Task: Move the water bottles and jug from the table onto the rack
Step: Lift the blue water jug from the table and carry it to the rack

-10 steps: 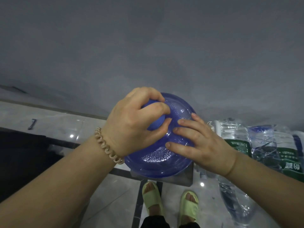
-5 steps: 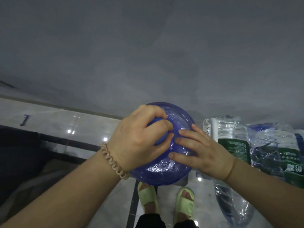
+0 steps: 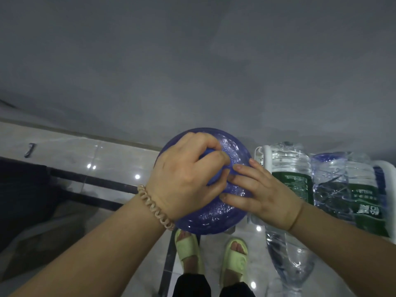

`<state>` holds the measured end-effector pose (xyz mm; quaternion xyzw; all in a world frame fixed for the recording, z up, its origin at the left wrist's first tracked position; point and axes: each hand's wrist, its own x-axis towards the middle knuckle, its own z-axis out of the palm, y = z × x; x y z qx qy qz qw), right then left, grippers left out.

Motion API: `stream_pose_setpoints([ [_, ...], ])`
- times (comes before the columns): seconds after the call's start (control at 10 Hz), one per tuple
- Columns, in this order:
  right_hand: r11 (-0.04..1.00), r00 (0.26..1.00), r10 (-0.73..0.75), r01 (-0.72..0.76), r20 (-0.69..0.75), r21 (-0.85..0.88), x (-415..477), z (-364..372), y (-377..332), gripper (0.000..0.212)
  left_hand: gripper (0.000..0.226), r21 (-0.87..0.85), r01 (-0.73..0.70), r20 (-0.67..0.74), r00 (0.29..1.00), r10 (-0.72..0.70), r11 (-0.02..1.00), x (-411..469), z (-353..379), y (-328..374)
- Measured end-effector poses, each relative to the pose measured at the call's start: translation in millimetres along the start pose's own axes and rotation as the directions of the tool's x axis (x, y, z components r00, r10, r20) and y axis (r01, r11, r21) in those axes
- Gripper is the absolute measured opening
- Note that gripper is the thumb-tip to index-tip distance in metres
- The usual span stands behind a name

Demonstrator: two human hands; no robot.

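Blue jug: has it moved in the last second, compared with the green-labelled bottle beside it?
Yes. The blue jug has shifted right, toward the green-labelled bottle; the gap between them has nearly closed.

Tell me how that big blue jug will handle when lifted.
Probably heavy: the blue jug is bulky and takes both hands, the left hand gripping its neck, the right hand flat on its shoulder. Possibly slippery: the dome looks beaded with droplets. Round, so apt to roll if tipped.

Left hand (image 3: 184, 176) grips the blue jug (image 3: 214, 215) cap; right hand (image 3: 261, 198) fingers rest on its shoulder. Clear bottles (image 3: 289, 168) just beside.
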<state>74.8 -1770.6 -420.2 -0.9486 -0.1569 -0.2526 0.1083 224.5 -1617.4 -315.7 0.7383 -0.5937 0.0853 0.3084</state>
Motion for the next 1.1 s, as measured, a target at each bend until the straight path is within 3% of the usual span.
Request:
stream_pose_setpoints([
  [0.3,0.997,0.997,0.073,-0.072,-0.038,0.011,-12.6,6.9,-10.2,0.031,0.008,0.070,0.046,-0.090,0.995,-0.040,0.996,-8.7,12.5,11.4],
  [0.5,0.995,0.996,0.094,-0.094,-0.005,0.016,-14.7,1.8,-13.0,0.046,0.009,0.152,0.082,-0.092,0.993,-0.069,0.985,-10.6,16.7,18.5],
  [0.7,0.988,0.971,0.149,-0.154,0.189,0.010,-13.7,-18.2,-21.4,0.080,0.022,0.196,0.168,0.024,0.984,-0.177,0.966,-9.9,7.4,28.9],
  [0.8,0.980,0.938,0.197,-0.200,0.285,-0.019,-10.4,-32.4,-34.9,0.092,0.042,0.289,0.195,0.145,0.959,-0.244,0.937,-8.8,-6.0,38.1],
  [0.9,0.957,0.854,0.274,-0.288,0.442,-0.037,-3.1,-52.5,-50.2,0.107,0.067,0.377,0.223,0.278,0.898,-0.340,0.899,-14.6,-14.4,48.5],
  [1.0,0.900,0.785,0.391,-0.435,0.480,-0.023,-0.9,-76.6,-69.0,0.096,0.090,0.335,0.355,0.332,0.823,-0.462,0.873,-21.0,-24.5,59.6],
  [1.1,0.832,0.730,0.503,-0.554,0.462,-0.031,-12.7,-114.5,-90.7,0.088,0.094,0.312,0.420,0.344,0.786,-0.513,0.852,-32.6,-41.4,76.7],
])
